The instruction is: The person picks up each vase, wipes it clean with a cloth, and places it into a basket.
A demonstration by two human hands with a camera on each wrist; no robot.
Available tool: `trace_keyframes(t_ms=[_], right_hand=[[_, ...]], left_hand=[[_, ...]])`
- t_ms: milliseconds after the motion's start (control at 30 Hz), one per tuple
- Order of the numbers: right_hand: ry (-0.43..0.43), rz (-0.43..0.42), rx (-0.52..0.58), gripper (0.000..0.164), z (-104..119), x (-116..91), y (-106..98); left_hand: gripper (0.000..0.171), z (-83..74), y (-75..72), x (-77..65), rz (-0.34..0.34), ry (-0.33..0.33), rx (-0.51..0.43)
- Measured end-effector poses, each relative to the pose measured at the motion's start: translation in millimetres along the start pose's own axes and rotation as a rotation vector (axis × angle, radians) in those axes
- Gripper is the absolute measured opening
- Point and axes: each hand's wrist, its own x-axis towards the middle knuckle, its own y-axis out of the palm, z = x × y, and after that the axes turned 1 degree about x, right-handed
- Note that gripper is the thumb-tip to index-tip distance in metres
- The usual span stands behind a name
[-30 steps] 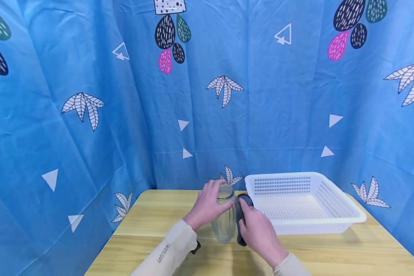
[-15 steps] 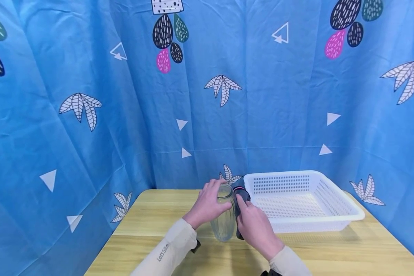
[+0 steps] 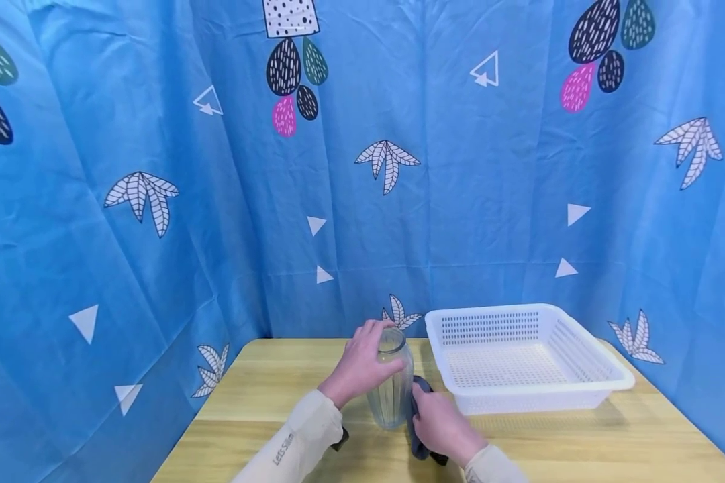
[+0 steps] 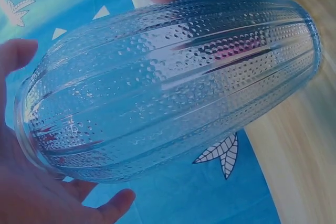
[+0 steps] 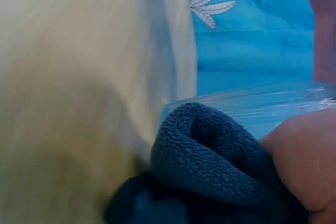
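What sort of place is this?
Perhaps a makeshift, curtained work corner: a patterned blue curtain hangs behind and on both sides of a wooden table, which bears a white basket.

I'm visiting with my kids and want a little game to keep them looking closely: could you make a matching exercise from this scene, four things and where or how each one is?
Things
1. Ribbed glass vase
2. Dark terry towel
3. White perforated basket
4. Blue printed curtain

Where or how
A. Hanging behind the wood-grain table
B. Gripped in the right hand
C. See-through, held near its mouth by the left hand
D. Resting on the wood-grain table, to the right of both hands

Right pairs
1-C, 2-B, 3-D, 4-A
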Motion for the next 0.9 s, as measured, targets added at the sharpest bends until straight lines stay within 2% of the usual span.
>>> trace_keyframes(t_ms=[100,233,400,567,800,900], right_hand=[[0.022,0.036,0.029,0.057,-4.2,-2.3,2.8],[0.022,-0.013,0.039,0.054,-4.5,-4.6,-0.4],[0.027,-0.089,0.002,0.054,3.3,-7.2,-11.7],[-0.001,-0.208,-0.038,0.055,14.7,-7.9,-27.6],[-0.146,-0.437,-0.111,0.055,25.0,-5.2,-45.0],[-0.192,-0.491,-0.138,0.055,25.5,-2.4,-46.6]], left_hand=[[0.073,0.0,2.2,-0.7,-0.004,-0.001,0.024],[0.074,-0.1,3.9,-0.1,-0.013,0.002,0.053],[0.075,-2.0,3.6,-1.2,-0.014,-0.032,0.036],[0.076,-1.2,2.2,-0.7,-0.030,-0.025,0.041],[0.074,-0.5,2.0,0.4,-0.053,-0.011,0.036],[0.073,-0.6,2.1,0.6,-0.049,-0.013,0.033]])
